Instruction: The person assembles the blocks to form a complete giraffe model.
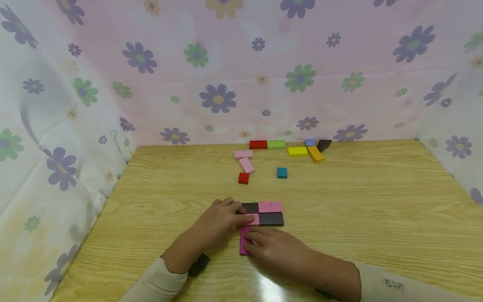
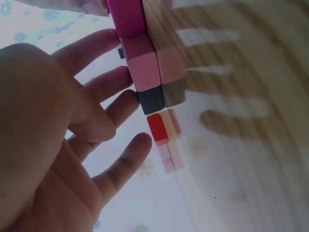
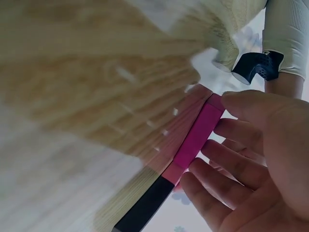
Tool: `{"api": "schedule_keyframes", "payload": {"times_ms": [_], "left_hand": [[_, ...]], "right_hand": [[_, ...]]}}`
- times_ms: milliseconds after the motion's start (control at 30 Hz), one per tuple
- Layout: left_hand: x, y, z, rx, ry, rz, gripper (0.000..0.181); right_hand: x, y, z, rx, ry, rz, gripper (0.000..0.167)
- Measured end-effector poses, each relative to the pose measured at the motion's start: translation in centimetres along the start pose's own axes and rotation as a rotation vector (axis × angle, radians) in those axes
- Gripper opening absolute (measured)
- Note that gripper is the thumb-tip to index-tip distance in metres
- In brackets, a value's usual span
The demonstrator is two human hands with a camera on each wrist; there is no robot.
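Observation:
Four flat blocks lie in a two-by-two group in the head view: a pink block (image 1: 270, 206) and black block (image 1: 250, 207) behind, a second pink block (image 1: 254, 219) and black block (image 1: 271, 219) in front. My left hand (image 1: 216, 222) rests at the group's left side, its fingers spread and slightly bent, fingertips against the blocks' edges. A magenta block (image 1: 244, 242) lies in front of the near pink one. My right hand (image 1: 283, 253) holds it from the right; in the right wrist view the thumb is at the magenta block's (image 3: 199, 130) near end and fingers lie along its side.
Farther back lie a red square (image 1: 243, 178), a blue square (image 1: 281, 173), light pink blocks (image 1: 247, 165), a long red block (image 1: 258, 144), a green block (image 1: 276, 144), a yellow block (image 1: 297, 152), an orange block (image 1: 315, 154) and a dark piece (image 1: 323, 145). A flowered cloth surrounds the wooden table (image 1: 170, 176).

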State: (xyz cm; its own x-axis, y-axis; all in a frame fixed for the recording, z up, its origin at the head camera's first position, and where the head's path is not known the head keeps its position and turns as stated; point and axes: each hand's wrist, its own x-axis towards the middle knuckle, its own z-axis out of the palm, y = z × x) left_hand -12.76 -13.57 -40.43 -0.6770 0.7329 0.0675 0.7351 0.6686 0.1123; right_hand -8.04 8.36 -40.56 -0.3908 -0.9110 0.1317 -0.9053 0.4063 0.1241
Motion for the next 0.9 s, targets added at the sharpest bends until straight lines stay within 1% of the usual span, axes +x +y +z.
{"api": "schedule_keyframes", "payload": {"times_ms": [167,233,433,700,767,900], "left_hand": [[0.02,-0.08,0.00,-0.012,0.002,0.000,0.040],[0.01,-0.10,0.00,-0.019,0.006,0.002,0.039],[-0.03,-0.14,0.06,-0.034,-0.009,-0.005,0.039],[-0.09,-0.22,0.29,-0.037,-0.009,-0.013,0.040],[-0.11,-0.22,0.33,-0.045,-0.013,-0.018,0.040],[-0.07,-0.20,0.40,-0.044,-0.015,-0.018,0.041]], "right_hand": [[-0.04,0.03,0.17,0.045,-0.030,0.007,0.038],[-0.10,0.06,0.22,0.061,-0.028,0.005,0.039],[-0.28,0.01,0.23,0.120,-0.035,0.012,0.045],[-0.49,0.05,0.18,0.133,-0.070,0.022,0.047],[-0.57,0.09,0.21,0.137,-0.064,0.017,0.047],[-0.87,0.35,0.24,0.149,-0.029,-0.009,0.048]]}}
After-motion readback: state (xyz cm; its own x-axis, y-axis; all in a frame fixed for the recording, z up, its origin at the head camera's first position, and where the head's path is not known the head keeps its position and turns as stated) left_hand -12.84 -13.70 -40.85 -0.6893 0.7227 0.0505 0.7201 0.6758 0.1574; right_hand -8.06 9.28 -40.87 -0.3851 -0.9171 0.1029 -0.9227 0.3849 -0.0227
